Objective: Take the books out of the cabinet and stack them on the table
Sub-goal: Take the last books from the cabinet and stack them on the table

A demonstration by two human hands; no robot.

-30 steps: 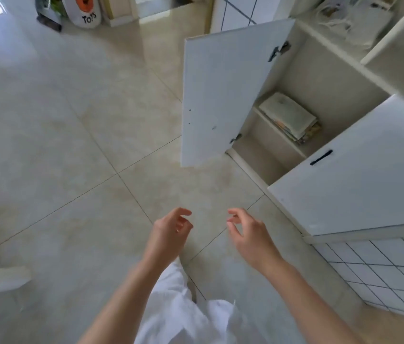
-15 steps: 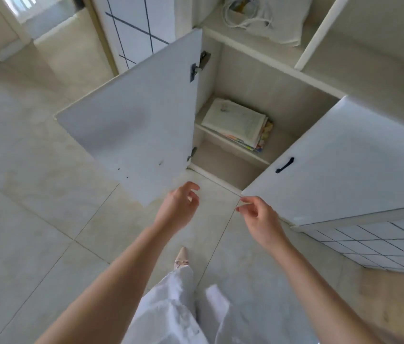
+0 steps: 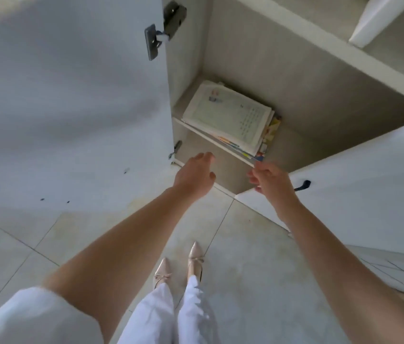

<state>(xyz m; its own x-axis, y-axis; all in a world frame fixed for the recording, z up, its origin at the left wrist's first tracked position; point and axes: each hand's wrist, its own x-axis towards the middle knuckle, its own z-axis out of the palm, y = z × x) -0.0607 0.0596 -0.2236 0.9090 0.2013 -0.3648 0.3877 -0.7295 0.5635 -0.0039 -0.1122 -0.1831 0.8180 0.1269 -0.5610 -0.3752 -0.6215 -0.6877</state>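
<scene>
A stack of books (image 3: 230,117) with a pale cover on top lies flat on the middle shelf (image 3: 191,126) of the open cabinet (image 3: 282,70). My left hand (image 3: 193,175) reaches toward the shelf with relaxed fingers, just below its front edge, holding nothing. My right hand (image 3: 270,180) hovers at the stack's near right corner with loosely curled fingers; its fingertips are close to the lowest books, and contact is unclear.
The left cabinet door (image 3: 71,95) stands wide open beside my left arm. The right door (image 3: 369,189), with a dark handle (image 3: 302,184), is open beside my right arm. Tiled floor (image 3: 245,256) and my feet (image 3: 178,264) lie below.
I have stepped closer to the cabinet, and both hands have moved forward and up to the shelf with the books.
</scene>
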